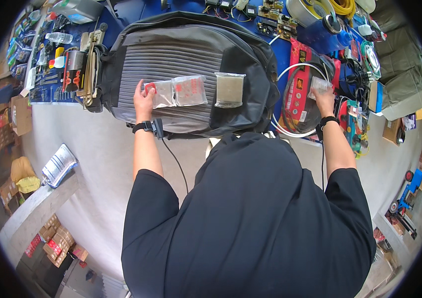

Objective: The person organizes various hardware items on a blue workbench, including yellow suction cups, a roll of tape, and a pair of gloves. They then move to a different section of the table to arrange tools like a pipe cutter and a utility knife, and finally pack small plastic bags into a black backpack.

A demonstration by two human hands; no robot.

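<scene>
A black and grey backpack (173, 48) lies flat before me. On its ribbed panel rest clear plastic packets with red print (190, 90), and my left hand (144, 97) grips their left end at a small red piece (151, 88). To the right of these, a square, plastic-wrapped tan block (229, 90) lies on the smooth black part of the backpack. My right hand (322, 97) is farther right, holding a small clear plastic packet (320, 86) over a red and dark cable package (300, 100); what the packet holds cannot be made out.
Circuit boards (278, 24) and a blue bottle (317, 33) stand beyond the backpack. A white cable (281, 130) loops around the red package. At the left are metal tools (48, 80), a water bottle (59, 38) and a grey jug (78, 11).
</scene>
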